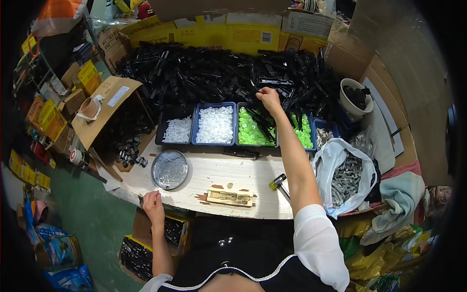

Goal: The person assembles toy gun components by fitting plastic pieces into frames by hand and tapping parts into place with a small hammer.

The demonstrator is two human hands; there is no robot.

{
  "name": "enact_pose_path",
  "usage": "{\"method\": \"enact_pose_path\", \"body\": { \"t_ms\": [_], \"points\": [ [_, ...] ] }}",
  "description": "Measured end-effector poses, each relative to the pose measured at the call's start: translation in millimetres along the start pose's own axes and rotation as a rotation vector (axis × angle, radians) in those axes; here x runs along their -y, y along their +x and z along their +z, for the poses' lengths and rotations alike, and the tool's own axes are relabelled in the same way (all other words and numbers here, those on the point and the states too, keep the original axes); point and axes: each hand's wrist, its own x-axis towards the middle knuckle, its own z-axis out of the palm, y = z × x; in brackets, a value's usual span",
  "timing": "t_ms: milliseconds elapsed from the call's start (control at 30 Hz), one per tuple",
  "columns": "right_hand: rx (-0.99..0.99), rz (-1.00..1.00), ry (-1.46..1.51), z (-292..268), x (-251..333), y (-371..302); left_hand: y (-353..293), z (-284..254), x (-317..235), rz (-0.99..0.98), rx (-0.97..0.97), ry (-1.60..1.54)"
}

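My right hand [268,99] reaches far across the bench, fingers closed at the near edge of a heap of black plastic parts [194,73]. A slim black part seems to stand up from its fingertips. My left hand [154,207] is at the bench's front edge with its fingers pinched; whatever is in them is too small to make out. Just beyond it stands a round metal dish [170,170] of clear small pieces. A cream-coloured block fixture [229,197] lies near the front edge, and a single black part [242,154] rests below the bins.
Bins hold white pieces [215,125], narrower white pieces [177,130] and green discs [248,127] with black parts across them. A small hammer [278,182] lies right of the fixture. Beyond it are a white bag [335,177] of grey pieces and a bowl [356,100]. Cardboard walls surround the heap.
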Motion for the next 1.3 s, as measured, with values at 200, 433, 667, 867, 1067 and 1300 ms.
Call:
{"method": "enact_pose_path", "body": {
  "t_ms": [200, 433, 667, 867, 1067, 1300],
  "points": [
    [-0.534, -0.188, -0.584, -3.3, 20.3, -17.2, 2.7, 4.7, -3.7, 0.039, 0.003, 0.054],
    [-0.448, -0.674, -0.655, 28.6, 46.1, 2.3, -2.5, 12.9, -10.2, -0.01, -0.025, 0.005],
    [-0.279, -0.171, -0.609, 97.5, 66.4, 42.5, -0.4, 9.4, -13.9, 0.048, -0.068, 0.081],
    [-0.208, -0.006, -0.308, 70.2, 64.6, 52.0, 3.1, -5.7, -3.2, -0.075, -0.103, 0.038],
    [0.246, 0.027, 0.471, -11.9, 46.1, 20.2, -2.9, 7.4, -16.1, -0.088, -0.084, -0.017],
    [0.546, -0.03, 0.585, -51.5, 54.8, -111.7, -4.5, 17.0, -37.9, -0.031, -0.052, -0.105]
  ]
}}
